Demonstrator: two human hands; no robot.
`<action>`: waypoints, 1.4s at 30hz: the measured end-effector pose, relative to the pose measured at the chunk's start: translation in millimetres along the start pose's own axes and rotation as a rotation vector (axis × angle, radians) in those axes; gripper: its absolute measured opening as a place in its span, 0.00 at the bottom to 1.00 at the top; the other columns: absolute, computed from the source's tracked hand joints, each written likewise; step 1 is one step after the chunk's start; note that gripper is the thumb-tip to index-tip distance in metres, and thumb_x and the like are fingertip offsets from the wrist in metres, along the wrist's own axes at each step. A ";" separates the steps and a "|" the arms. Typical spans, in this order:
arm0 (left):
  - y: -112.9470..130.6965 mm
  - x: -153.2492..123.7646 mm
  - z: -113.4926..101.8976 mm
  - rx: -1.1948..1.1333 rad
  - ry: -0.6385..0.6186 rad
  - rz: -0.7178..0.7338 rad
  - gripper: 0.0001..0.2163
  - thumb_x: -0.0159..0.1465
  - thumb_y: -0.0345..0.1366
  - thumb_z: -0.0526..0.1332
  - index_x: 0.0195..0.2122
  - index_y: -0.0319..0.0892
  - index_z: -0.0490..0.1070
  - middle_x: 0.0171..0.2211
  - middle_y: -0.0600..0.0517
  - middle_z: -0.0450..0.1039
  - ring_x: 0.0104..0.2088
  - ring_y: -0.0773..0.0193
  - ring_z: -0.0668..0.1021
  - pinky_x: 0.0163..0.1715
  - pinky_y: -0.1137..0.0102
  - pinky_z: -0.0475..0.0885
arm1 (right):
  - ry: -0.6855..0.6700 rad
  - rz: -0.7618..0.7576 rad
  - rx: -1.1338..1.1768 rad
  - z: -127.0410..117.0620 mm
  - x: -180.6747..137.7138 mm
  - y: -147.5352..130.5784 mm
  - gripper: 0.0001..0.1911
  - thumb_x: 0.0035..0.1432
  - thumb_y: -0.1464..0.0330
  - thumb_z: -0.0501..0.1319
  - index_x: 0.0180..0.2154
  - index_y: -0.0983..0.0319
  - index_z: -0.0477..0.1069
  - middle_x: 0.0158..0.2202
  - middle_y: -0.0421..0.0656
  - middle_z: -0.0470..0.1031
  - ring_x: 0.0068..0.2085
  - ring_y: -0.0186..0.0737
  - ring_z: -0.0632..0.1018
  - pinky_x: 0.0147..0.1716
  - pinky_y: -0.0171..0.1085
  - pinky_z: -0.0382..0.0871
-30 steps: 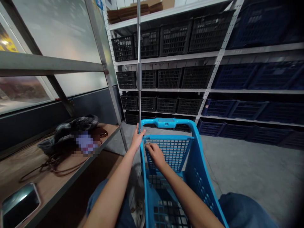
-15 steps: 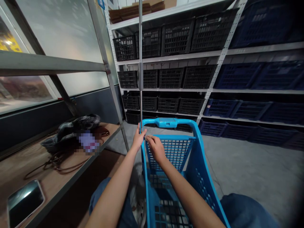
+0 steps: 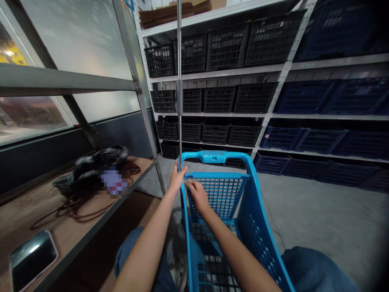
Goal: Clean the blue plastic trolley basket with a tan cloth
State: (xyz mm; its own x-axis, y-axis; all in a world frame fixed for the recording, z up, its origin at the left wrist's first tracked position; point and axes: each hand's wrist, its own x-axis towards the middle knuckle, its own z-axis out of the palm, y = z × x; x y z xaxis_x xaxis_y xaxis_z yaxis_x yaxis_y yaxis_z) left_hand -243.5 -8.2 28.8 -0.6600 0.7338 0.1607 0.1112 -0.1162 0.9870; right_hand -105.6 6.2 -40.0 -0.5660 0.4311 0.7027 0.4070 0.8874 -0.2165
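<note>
A blue plastic shopping cart [image 3: 243, 227] stands right in front of me, its handle [image 3: 212, 156] at the far end. A thin metal pole [image 3: 179, 81] rises from the cart's far left corner. My left hand [image 3: 177, 177] is wrapped around the base of that pole at the cart's rim. My right hand [image 3: 197, 195] rests on the upper edge of the mesh flap [image 3: 220, 194] inside the basket, fingers curled over it close to the left hand. Both forearms reach forward over the cart.
A wooden shelf [image 3: 60, 227] on the left holds a phone [image 3: 32, 259], a dark plaid cloth [image 3: 94, 162] and a brown strap [image 3: 69, 209]. Metal racking with black crates [image 3: 225, 48] and blue crates [image 3: 328, 101] fills the back wall. Grey concrete floor [image 3: 319, 215] lies to the right.
My right hand slid along the flap's top edge toward the left hand, then dropped back slightly. The left hand has stayed on the pole.
</note>
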 end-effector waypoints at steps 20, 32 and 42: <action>4.6 -3.6 0.2 0.064 -0.004 -0.058 0.38 0.54 0.30 0.64 0.66 0.51 0.53 0.46 0.51 0.75 0.44 0.61 0.77 0.46 0.68 0.69 | 0.055 0.139 0.055 -11.0 -10.4 10.3 0.22 0.61 0.75 0.52 0.55 0.58 0.67 0.46 0.47 0.70 0.48 0.41 0.70 0.46 0.36 0.68; 12.5 -9.9 -0.6 0.122 -0.040 -0.064 0.40 0.55 0.29 0.64 0.67 0.49 0.50 0.47 0.48 0.74 0.46 0.59 0.76 0.49 0.66 0.68 | 0.164 0.196 0.155 -18.1 -9.9 16.6 0.20 0.62 0.75 0.50 0.52 0.58 0.69 0.44 0.47 0.69 0.48 0.42 0.70 0.48 0.40 0.67; 11.7 -10.5 -1.2 0.078 -0.049 -0.108 0.43 0.53 0.31 0.68 0.68 0.50 0.48 0.48 0.47 0.73 0.46 0.58 0.76 0.50 0.65 0.68 | 0.218 0.297 0.168 -32.8 -19.0 21.8 0.17 0.64 0.72 0.50 0.50 0.59 0.71 0.42 0.47 0.68 0.45 0.43 0.70 0.46 0.41 0.68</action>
State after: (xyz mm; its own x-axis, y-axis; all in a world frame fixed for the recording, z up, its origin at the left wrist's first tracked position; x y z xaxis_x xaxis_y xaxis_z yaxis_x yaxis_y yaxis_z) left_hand -236.1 -18.1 38.6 -0.6346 0.7712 0.0513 0.1004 0.0164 0.9948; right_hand -62.4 12.0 -35.9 -0.2685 0.6443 0.7161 0.3966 0.7514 -0.5273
